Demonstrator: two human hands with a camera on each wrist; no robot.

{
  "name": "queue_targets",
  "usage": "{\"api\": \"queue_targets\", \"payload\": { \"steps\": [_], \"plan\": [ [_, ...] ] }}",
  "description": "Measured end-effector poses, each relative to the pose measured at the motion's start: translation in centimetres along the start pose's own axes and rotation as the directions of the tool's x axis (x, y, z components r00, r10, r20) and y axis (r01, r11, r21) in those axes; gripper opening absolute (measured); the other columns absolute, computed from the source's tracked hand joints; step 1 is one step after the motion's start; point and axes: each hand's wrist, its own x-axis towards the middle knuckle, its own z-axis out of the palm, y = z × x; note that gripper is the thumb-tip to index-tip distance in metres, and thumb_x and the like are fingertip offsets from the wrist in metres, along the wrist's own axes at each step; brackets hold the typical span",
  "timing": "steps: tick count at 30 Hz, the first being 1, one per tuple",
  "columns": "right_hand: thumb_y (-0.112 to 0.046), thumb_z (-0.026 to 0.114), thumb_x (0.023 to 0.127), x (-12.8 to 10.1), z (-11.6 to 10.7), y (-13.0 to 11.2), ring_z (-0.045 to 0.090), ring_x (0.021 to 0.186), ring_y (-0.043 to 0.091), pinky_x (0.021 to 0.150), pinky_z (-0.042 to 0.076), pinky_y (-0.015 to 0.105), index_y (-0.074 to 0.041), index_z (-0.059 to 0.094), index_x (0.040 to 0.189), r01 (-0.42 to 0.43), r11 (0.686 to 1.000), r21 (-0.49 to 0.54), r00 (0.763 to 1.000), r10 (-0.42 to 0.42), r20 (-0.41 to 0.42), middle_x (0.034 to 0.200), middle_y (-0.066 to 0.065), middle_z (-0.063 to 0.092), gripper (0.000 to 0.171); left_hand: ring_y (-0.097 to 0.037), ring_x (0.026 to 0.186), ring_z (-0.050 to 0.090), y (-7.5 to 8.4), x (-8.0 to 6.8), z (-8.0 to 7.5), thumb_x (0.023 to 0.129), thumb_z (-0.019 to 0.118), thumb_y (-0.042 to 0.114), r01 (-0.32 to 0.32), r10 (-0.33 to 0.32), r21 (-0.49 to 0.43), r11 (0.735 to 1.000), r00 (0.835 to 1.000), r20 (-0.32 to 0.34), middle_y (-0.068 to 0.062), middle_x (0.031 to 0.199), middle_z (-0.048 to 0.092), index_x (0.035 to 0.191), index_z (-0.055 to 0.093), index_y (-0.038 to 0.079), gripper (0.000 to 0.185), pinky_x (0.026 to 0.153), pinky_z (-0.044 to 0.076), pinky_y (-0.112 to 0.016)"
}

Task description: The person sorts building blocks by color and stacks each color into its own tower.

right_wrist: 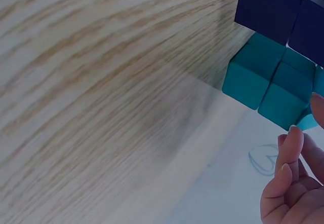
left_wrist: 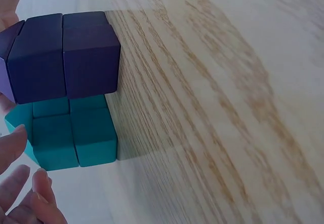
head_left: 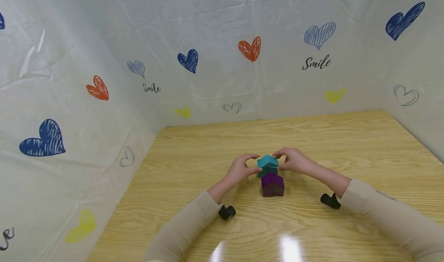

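Observation:
A teal roof-shaped block [head_left: 268, 162] sits on teal cubes [head_left: 265, 172] that are partly hidden behind the purple blocks. My left hand [head_left: 239, 168] pinches the roof block's left side between thumb and forefinger. From the other side my right hand [head_left: 295, 162] holds the same block, thumb in front and forefinger behind. Nearer to me stands a purple roof-shaped block [head_left: 272, 179] on dark purple cubes [head_left: 268, 191]. In the left wrist view the teal cubes [left_wrist: 54, 142] stand stacked side by side, with fingertips [left_wrist: 19, 133] right at the roof end.
The wooden table [head_left: 194, 158] carries both block houses near its middle. White sheeting [head_left: 215, 31] printed with hearts hangs behind and at the sides. A black wrist device [head_left: 227, 212] is at the left cuff, another black device [head_left: 330, 201] at the right.

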Motion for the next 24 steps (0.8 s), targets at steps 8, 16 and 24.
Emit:
{"api": "queue_targets", "payload": {
  "steps": [8, 16, 24],
  "plan": [
    [-0.001, 0.070, 0.076, 0.15, 0.35, -0.02, 0.055, 0.065, 0.014, 0.058, 0.046, 0.027, 0.011, 0.058, 0.111, 0.013, 1.000, -0.026, 1.000, -0.013, -0.014, 0.098, 0.020, 0.060, 0.039, -0.008, 0.055, 0.044, 0.12, 0.16, 0.13, 0.081, 0.070, 0.021, 0.036, -0.036, -0.019, 0.999, 0.999, -0.005, -0.006, 0.120, 0.060, 0.121, 0.059, 0.012, 0.042, 0.052, 0.041, -0.020],
    [-0.004, 0.072, 0.075, 0.29, 0.59, 0.01, 0.055, 0.068, 0.015, 0.056, 0.044, 0.024, 0.005, 0.064, 0.104, 0.033, 0.995, -0.090, 0.999, -0.036, -0.039, 0.092, 0.014, 0.063, 0.031, -0.008, 0.059, 0.045, 0.01, 0.26, 0.09, 0.083, 0.068, 0.022, 0.040, -0.041, -0.036, 0.999, 0.999, -0.012, -0.004, 0.115, 0.062, 0.121, 0.059, 0.013, 0.040, 0.054, 0.041, -0.019],
    [-0.006, 0.072, 0.076, 0.39, 0.66, -0.16, 0.055, 0.072, 0.016, 0.057, 0.044, 0.026, 0.002, 0.067, 0.096, 0.026, 0.994, -0.103, 0.999, -0.031, -0.044, 0.088, 0.011, 0.064, 0.023, -0.009, 0.055, 0.044, 0.02, 0.27, 0.10, 0.083, 0.068, 0.022, 0.052, -0.053, -0.035, 0.998, 0.998, -0.015, -0.005, 0.115, 0.062, 0.118, 0.061, 0.012, 0.037, 0.050, 0.040, -0.019]
  ]
}}
